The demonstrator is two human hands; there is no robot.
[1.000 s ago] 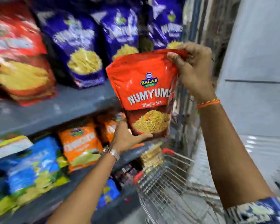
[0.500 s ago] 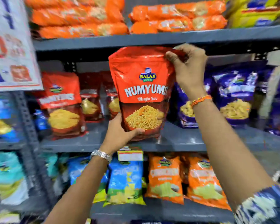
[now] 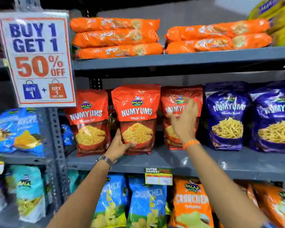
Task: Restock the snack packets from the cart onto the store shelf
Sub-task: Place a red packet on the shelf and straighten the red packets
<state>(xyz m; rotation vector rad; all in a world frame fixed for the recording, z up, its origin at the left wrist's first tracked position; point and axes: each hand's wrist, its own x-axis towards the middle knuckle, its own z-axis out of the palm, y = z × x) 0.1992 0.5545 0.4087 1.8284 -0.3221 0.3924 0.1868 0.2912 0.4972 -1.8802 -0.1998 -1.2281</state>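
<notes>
Numyums packet (image 3: 136, 119) set upright on the middle shelf (image 3: 204, 163), centre of frame.

The left hand (image 3: 120, 146) grips its lower left corner, thumb across the front. The right hand (image 3: 183, 120) is blurred, seemingly open with fingers spread in front of the neighbouring red packet (image 3: 173, 96); whether it touches is unclear. This packet looks nearly placed, between two matching ones. The cart is out of view, so what is left to stock cannot be judged.
</notes>
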